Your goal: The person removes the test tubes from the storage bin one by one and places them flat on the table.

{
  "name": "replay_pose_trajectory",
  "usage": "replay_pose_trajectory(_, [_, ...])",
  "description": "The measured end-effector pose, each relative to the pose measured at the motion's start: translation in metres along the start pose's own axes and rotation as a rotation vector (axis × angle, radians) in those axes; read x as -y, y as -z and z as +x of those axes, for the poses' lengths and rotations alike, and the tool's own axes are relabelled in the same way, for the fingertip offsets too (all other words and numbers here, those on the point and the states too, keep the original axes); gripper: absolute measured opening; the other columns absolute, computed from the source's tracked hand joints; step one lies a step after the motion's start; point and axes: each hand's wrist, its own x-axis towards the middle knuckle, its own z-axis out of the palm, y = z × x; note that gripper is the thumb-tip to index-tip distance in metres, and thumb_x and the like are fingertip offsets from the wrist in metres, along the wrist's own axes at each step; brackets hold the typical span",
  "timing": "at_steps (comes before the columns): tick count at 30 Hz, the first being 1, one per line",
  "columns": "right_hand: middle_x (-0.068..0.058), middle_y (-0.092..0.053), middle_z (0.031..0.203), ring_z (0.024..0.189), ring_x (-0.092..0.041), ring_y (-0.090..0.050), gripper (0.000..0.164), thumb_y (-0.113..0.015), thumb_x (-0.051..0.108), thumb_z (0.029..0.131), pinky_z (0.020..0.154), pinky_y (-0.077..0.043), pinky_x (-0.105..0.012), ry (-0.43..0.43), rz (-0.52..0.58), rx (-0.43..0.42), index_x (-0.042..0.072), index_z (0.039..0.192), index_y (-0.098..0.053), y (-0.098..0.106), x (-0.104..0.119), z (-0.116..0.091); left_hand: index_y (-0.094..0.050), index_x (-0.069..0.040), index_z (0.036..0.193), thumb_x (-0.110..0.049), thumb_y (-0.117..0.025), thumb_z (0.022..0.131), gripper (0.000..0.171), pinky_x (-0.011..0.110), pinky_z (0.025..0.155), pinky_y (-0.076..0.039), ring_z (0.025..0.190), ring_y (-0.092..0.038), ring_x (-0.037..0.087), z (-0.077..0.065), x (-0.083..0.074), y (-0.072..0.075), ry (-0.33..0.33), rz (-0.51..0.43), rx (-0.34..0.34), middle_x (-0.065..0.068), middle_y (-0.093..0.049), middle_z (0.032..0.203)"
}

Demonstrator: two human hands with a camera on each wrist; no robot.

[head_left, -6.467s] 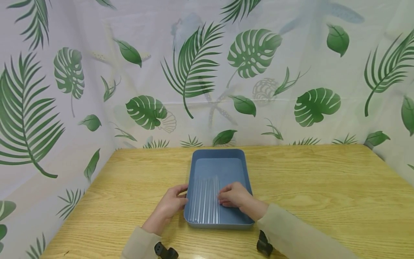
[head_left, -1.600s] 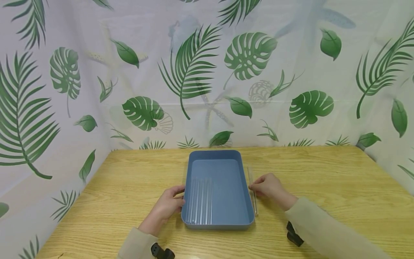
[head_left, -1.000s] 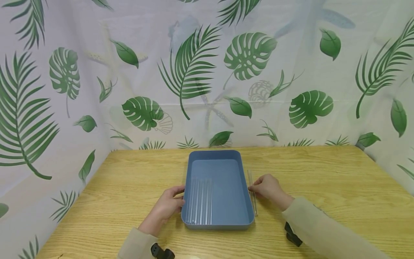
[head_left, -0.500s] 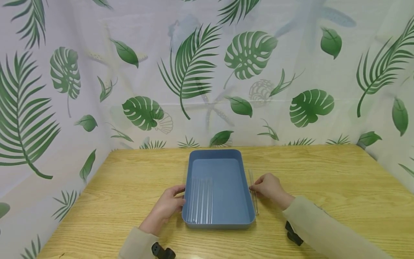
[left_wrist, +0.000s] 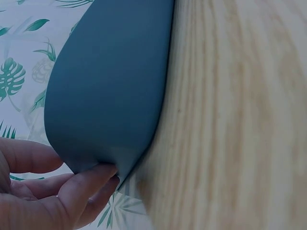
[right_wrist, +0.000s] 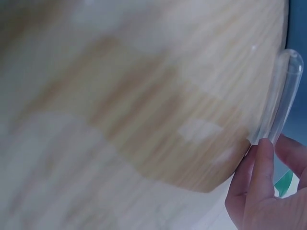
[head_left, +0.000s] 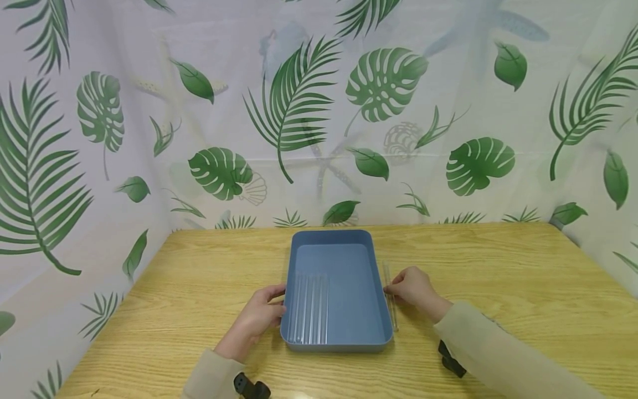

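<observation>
A shallow blue tray lies on the wooden table. Several clear tubes lie side by side, lengthwise, in its near left part. My left hand rests against the tray's left outer wall; in the left wrist view its fingers touch that wall near the rim. Just outside the right wall, my right hand pinches a clear test tube between thumb and fingers. The right wrist view shows this test tube's rounded end close beside the tray's wall, its other part hidden by the fingers.
The light wood table spreads to both sides of the tray. A leaf-printed cloth hangs behind it and along the sides. Black straps with small devices sit at both sleeves.
Earlier the right hand was inside the tray at the rightmost tube; it then moved right, to the tube outside the wall. Over the last second both hands have stayed nearly still.
</observation>
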Motion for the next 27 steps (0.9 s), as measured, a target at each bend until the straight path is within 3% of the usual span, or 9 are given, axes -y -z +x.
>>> replay_pose_trajectory(27, [-0.004, -0.058, 0.055, 0.049, -0.014, -0.052, 0.017, -0.067, 0.010, 0.075, 0.048, -0.044, -0.026, 0.005, -0.030, -0.001, -0.004, 0.066, -0.063, -0.0001, 0.0016, -0.0021, -0.031, 0.012, 0.130, 0.014, -0.039, 0.082, 0.049, 0.040, 0.082, -0.046, 0.113, -0.042, 0.038, 0.0003, 0.0021, -0.0011, 0.007, 0.007, -0.009, 0.029, -0.032, 0.131])
